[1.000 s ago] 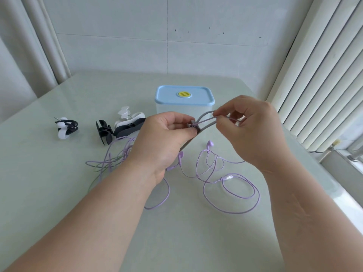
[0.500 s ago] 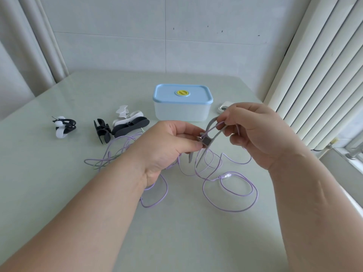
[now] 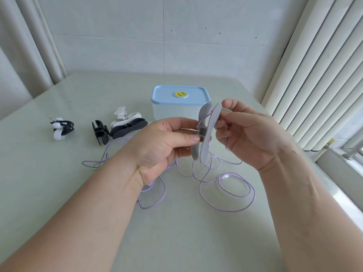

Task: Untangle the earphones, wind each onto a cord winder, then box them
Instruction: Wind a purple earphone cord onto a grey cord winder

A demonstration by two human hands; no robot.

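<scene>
One grey winder (image 3: 204, 132) sits pinched between my left hand (image 3: 163, 146) and right hand (image 3: 253, 134), one purple earphone cord (image 3: 225, 185) trailing beneath them, one lidded box (image 3: 180, 103) just beyond.

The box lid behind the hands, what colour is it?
Light blue lid with a round yellow button at its centre; head view.

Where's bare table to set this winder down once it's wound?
Bare table runs along the near edge, in front of the purple cord, and at far left beyond the white wound winder. Crowded: the spare winders beside the box, and the cord before them.
</scene>
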